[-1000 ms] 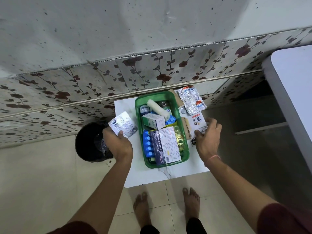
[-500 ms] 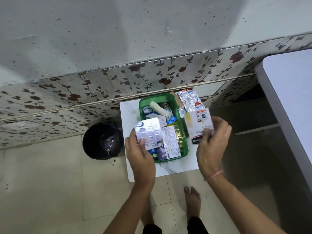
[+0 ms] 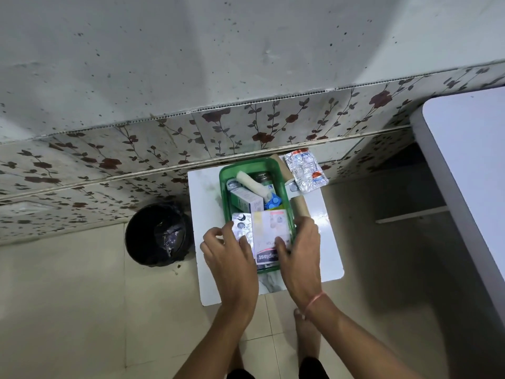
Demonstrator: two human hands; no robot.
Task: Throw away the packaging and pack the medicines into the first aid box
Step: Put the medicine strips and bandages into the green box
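Only the upside-down letters "saplast" can be read, printed white on a dark band of the plaster packet at the tray's six-o'clock end.

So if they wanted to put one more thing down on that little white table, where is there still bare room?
The white table is bare right of the green box, below the foil strips and cardboard tube. A narrower bare strip lies left of the box, toward the black bin. The box itself is crowded, with the left hand and right hand over its near end.
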